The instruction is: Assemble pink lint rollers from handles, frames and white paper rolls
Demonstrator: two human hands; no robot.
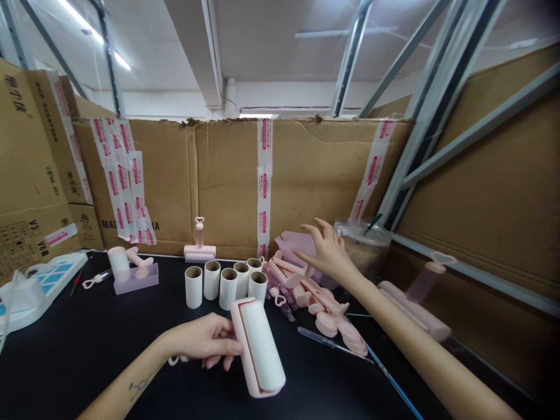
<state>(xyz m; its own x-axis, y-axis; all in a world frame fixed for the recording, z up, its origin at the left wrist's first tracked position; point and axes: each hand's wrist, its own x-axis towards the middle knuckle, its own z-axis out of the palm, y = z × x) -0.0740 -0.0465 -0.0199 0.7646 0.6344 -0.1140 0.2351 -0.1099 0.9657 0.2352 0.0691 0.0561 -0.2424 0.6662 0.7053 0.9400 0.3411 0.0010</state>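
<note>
My left hand (210, 341) is closed around the handle end of a pink lint roller (259, 350). A white paper roll sits in the pink holder, tilted with its near end to the right; a heart-shaped ring shows below my wrist. Over at the right, my right hand (327, 251) hangs with its fingers spread and nothing in them. It is just over the translucent purple covers (294, 244), beside a pile of pink plastic parts (301, 283). Several white paper rolls (193, 287) stand upright behind the lint roller.
A finished-looking lint roller (200, 252) stands by the cardboard wall (227, 181), another (420, 303) at the right. At left are a purple cover (137, 280) and a power strip (50, 286). A screwdriver (324, 339) lies before the pile; a plastic-lined container (365, 242) stands behind.
</note>
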